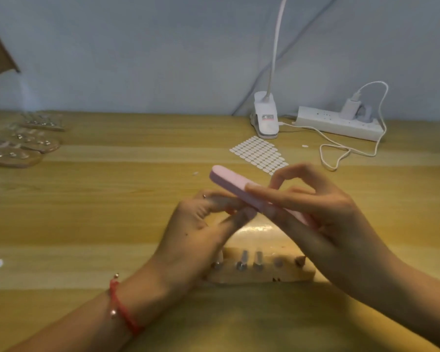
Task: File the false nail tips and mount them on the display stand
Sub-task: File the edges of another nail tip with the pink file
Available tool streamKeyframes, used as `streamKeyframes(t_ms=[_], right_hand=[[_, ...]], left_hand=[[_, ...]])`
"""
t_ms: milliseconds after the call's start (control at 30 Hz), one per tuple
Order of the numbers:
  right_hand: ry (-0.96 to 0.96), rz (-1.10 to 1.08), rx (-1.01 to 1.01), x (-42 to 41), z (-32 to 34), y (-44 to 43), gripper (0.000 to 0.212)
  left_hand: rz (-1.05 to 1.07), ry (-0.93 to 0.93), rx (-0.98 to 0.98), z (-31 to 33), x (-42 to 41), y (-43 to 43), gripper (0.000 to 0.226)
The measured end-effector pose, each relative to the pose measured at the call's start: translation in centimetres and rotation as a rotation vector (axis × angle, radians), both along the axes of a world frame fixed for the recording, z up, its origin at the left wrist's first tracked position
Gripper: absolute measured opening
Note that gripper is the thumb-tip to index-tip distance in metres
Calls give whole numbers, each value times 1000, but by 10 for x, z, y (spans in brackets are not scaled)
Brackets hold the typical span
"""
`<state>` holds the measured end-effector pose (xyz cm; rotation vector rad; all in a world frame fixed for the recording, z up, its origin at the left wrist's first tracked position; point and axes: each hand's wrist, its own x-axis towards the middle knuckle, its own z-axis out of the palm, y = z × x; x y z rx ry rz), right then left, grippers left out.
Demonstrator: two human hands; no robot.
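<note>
A: How far along does the work look?

B: About midway, by my reading. The display stand (262,274) sits toward the front edge of the desk (112,199), between the person's forearms. Two of its pegs seem to carry clear tips. A third peg at its left end is half hidden by the left hand (196,229). The two pegs toward its right end look bare, though blur makes that uncertain.

A: So filing is the step in hand?

B: It seems so. The right hand (315,212) grips a pink nail file (229,180), with its fingers (269,193) clamped on the near half and the forefinger arched above. The file slants up and to the left, out over the left hand.

A: And the nail tip?

B: It can't really be seen. The left hand's fingers (221,200) are pinched together right beneath the middle of the file, touching its underside. The nail tip is presumably held in that pinch, but it is too small and blurred to make out.

A: What is left to do?

B: Finishing this one, mounting it, then filling the bare pegs. A sheet of adhesive tabs (259,153) lies beyond the hands toward the back edge, just in front of a clip lamp (264,118), probably for the sticking. More stands (23,146) rest at the far left edge and appear to be loaded.
</note>
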<state>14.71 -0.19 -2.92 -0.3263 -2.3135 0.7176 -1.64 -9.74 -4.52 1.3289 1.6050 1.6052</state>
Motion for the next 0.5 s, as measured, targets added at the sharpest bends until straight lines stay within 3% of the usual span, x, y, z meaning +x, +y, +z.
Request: streamKeyframes(t_ms=[167, 367, 500], right_hand=[[52, -45, -36, -5, -1, -2, 38], [24, -60, -15, -11, 6, 1, 29], [7, -48, 14, -17, 8, 0, 34]], left_hand=[[48, -168, 16, -1, -8, 2, 22], [118, -232, 17, 2, -14, 3, 28], [29, -218, -6, 1, -1, 3, 28]])
